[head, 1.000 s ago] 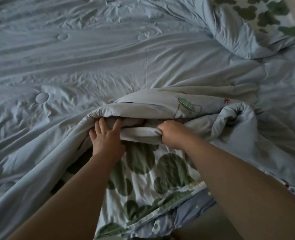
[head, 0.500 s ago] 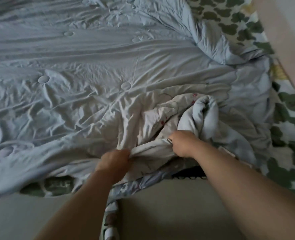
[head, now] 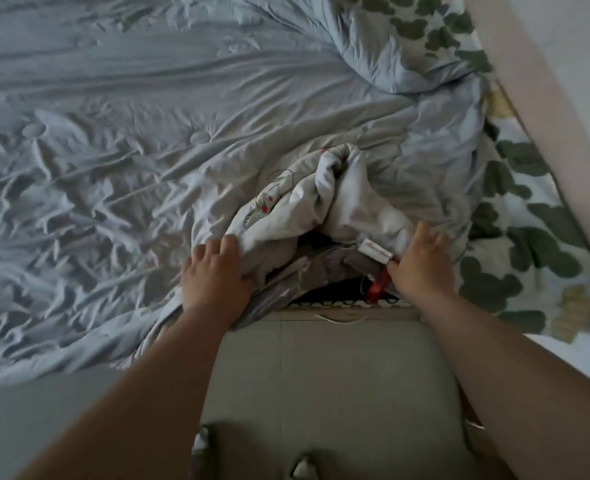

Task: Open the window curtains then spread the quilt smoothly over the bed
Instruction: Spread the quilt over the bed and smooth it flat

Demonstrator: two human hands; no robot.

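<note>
A pale blue quilt lies wrinkled across the bed, with one corner bunched in a twisted fold at the near edge. My left hand grips the left side of that fold, fingers over the top. My right hand holds the fold's right side, beside a white label and a red tag. Between my hands the raised quilt uncovers a dark strip of mattress edge. No window or curtains are in view.
A white sheet with green leaf patches shows along the bed's right side and at the top right. A pale pinkish panel runs along the right. Grey tiled floor lies below the bed edge.
Both hands have drawn the quilt corner back to the bed's near edge and moved apart. The patterned sheet beneath my hands is now covered, and the floor has come into view.
</note>
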